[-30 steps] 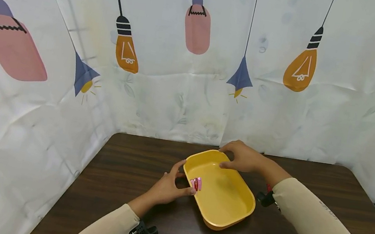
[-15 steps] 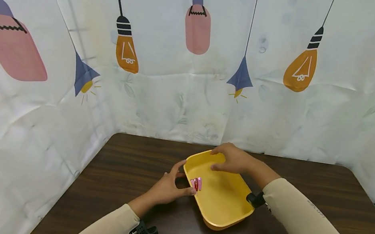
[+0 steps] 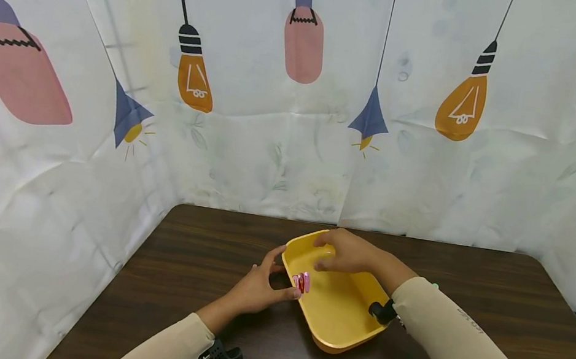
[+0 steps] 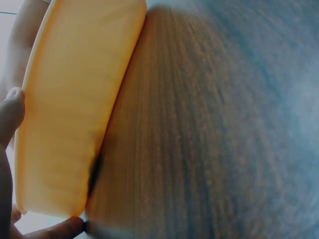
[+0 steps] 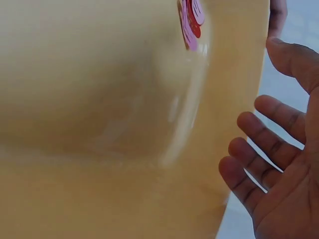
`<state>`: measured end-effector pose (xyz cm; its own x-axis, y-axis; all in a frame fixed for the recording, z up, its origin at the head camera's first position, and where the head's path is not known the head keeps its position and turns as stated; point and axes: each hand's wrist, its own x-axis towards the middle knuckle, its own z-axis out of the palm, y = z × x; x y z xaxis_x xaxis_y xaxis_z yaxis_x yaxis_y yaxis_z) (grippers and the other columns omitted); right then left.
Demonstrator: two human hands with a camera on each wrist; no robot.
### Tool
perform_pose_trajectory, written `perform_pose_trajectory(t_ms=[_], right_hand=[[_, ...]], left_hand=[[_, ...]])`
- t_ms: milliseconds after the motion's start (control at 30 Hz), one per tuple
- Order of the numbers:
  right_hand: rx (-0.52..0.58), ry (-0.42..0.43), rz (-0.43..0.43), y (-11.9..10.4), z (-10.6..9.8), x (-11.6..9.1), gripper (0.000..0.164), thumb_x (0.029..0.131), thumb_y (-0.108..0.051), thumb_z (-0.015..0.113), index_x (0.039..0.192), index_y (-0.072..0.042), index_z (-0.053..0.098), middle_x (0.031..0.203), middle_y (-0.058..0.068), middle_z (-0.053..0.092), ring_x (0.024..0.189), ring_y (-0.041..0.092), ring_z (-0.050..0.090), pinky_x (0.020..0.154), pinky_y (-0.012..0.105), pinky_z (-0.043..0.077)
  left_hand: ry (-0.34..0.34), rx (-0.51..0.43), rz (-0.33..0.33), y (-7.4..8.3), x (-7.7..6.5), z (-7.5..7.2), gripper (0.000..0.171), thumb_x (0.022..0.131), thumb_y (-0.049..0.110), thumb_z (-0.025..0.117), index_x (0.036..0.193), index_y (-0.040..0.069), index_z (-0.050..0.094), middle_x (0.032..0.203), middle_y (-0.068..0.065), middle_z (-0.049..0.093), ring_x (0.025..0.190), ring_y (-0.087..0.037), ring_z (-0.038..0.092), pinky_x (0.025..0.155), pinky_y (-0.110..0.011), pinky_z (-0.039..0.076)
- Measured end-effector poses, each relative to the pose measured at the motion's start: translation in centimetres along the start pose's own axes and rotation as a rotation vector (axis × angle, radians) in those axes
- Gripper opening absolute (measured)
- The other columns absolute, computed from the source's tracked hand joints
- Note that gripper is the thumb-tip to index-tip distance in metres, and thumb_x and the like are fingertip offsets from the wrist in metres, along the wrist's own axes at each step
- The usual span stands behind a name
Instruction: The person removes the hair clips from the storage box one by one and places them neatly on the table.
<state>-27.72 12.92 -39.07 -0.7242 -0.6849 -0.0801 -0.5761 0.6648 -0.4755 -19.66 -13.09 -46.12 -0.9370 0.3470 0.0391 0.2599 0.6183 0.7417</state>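
Observation:
A yellow plastic tray [image 3: 335,326] with rounded corners stands at an angle on the table, its outer side [image 4: 79,104] filling part of the left wrist view. My left hand [image 3: 256,291] grips its left side, thumb at the rim and a forefinger at the far left corner. Against that inner wall lie several small pink and red hair clips [image 3: 301,281], seen also as clips [image 5: 191,24] at the top of the right wrist view. My right hand [image 3: 346,253] hovers over the tray's far end, fingers spread and bent a little, holding nothing.
The dark wood-grain table [image 3: 185,269] surrounds the tray. Behind it hangs a white cloth [image 3: 269,158] printed with lamps and bulbs. A black wrist camera [image 3: 382,311] on my right arm sits over the tray's right side.
My right hand has moved left and nearer to me, from the tray's far right rim to over its inside. My left hand, the tray and the clips have stayed put.

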Motion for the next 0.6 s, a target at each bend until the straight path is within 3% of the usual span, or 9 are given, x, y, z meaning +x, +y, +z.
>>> perform_pose_trajectory(t_ms=[600], right_hand=[[-0.049, -0.047, -0.014, -0.3, 2.4, 1.2, 0.049, 0.09, -0.035, 0.079, 0.128, -0.005, 0.07, 0.128, 0.006, 0.067, 0.121, 0.025, 0.059, 0.107, 0.043, 0.044]], left_hand=[[0.004, -0.001, -0.002, 0.2, -0.1, -0.1, 0.106, 0.083, 0.064, 0.077, 0.163, 0.023, 0.019, 0.137, -0.017, 0.062, 0.131, -0.028, 0.057, 0.117, -0.068, 0.006]])
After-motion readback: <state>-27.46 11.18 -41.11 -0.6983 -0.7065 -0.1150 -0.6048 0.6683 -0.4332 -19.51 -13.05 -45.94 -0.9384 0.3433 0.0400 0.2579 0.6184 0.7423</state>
